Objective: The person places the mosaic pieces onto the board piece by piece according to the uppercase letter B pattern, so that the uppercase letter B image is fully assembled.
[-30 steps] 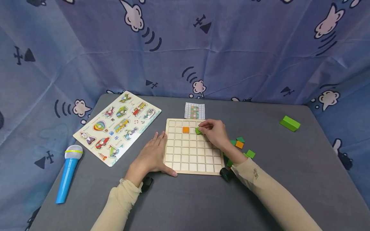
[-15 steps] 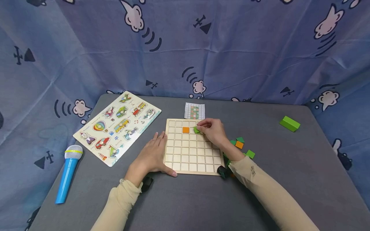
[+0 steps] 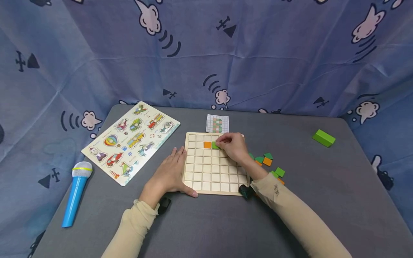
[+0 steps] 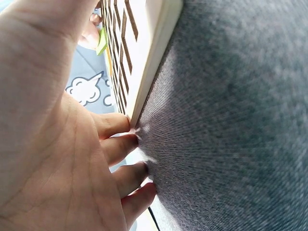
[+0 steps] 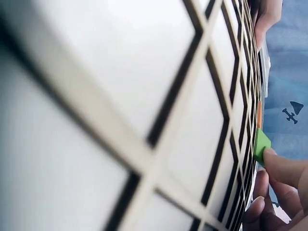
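Note:
A square wooden grid board (image 3: 211,175) lies in the middle of the table. In its second row sits an orange square tile (image 3: 207,145). My right hand (image 3: 235,146) pinches a light green tile (image 3: 214,145) right beside the orange one; in the right wrist view the green tile (image 5: 261,145) stands tilted against the grid, thumb and finger at its edge. My left hand (image 3: 169,172) rests along the board's left side, fingers spread and thumb by the front corner. The left wrist view shows its fingertips (image 4: 126,144) down on the grey cloth at the board's edge.
A small pattern card (image 3: 217,123) lies behind the board. Several loose green and orange tiles (image 3: 267,162) are right of it, partly under the right forearm. A green block (image 3: 324,138), a picture puzzle board (image 3: 129,139) and a blue toy microphone (image 3: 76,193) lie farther out.
My right hand has moved left over the board with the green tile, from a couple of cells away to beside the orange tile. My left hand has stayed in place.

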A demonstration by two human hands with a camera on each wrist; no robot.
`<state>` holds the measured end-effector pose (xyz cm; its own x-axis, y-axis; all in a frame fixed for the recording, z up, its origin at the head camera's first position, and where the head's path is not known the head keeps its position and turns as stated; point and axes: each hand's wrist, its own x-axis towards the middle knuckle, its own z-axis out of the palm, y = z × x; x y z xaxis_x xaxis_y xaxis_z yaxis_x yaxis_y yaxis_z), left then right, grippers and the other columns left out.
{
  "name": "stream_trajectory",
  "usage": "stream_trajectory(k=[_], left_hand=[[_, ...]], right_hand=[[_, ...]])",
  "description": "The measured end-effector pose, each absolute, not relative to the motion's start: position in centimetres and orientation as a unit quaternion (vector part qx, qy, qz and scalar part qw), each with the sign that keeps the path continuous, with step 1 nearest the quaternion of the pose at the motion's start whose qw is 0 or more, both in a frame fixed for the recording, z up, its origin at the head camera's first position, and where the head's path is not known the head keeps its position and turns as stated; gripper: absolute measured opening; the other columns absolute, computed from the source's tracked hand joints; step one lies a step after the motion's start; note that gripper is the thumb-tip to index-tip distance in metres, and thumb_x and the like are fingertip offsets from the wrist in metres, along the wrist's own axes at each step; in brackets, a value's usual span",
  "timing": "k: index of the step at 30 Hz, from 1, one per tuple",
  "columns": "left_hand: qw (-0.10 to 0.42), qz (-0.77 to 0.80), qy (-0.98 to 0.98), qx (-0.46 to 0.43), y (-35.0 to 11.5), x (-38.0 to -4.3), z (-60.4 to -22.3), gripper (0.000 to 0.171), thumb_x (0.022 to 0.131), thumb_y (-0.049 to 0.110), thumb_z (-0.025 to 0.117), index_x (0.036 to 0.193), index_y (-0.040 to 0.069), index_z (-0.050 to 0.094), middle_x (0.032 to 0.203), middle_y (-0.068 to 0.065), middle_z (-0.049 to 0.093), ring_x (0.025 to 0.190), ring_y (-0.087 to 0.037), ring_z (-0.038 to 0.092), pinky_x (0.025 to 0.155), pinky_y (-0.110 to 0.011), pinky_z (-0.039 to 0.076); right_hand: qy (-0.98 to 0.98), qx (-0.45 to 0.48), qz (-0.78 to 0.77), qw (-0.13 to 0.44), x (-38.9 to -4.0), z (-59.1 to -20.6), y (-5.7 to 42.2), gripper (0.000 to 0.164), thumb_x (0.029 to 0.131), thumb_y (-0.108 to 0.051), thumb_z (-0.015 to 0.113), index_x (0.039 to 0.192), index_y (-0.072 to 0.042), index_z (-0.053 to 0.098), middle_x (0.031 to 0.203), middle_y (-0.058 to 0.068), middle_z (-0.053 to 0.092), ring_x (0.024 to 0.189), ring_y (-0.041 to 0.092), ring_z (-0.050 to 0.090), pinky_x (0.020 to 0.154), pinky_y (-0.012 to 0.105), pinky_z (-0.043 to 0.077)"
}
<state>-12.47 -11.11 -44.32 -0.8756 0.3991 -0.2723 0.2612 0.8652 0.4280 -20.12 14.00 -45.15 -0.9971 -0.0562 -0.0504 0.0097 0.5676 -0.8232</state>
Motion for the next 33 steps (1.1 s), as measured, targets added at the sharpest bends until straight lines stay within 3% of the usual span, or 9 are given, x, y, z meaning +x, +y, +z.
stream_trajectory(k=[9,20,33], left_hand=[[0.181,0.193,0.949,0.17,-11.1,-12.5,-44.4,0.161,0.056,0.071,0.097,0.169,-0.004,0.01,0.178,-0.022,0.008,0.166,-0.041,0.004,0.135,-0.053,0.019],[0.18,0.191,0.95,0.17,-11.1,-12.5,-44.5,0.161,0.055,0.07,0.097,0.169,-0.003,0.01,0.178,-0.022,0.008,0.166,-0.041,0.004,0.135,-0.053,0.018],[0.185,0.193,0.948,0.171,-11.1,-12.6,-44.5,0.161,0.056,0.071,0.097,0.169,-0.003,0.008,0.179,-0.021,0.008,0.166,-0.04,0.003,0.136,-0.053,0.018]], right_hand=[[0.895,-0.021,-0.445,0.033,-20.0,-45.1,13.7,0.006,0.096,-0.008,0.078,0.097,-0.005,0.083,0.099,0.016,0.079,0.086,0.028,0.069,0.074,0.033,0.054],[0.891,-0.035,-0.45,0.052,-19.4,-44.8,15.0,0.007,0.096,-0.004,0.076,0.1,-0.001,0.081,0.09,0.014,0.074,0.073,0.017,0.06,0.067,0.027,0.05],[0.9,-0.033,-0.43,0.058,-17.7,-43.7,19.8,0.011,0.099,-0.007,0.073,0.106,-0.001,0.08,0.098,0.017,0.074,0.078,0.019,0.059,0.066,0.028,0.047]])
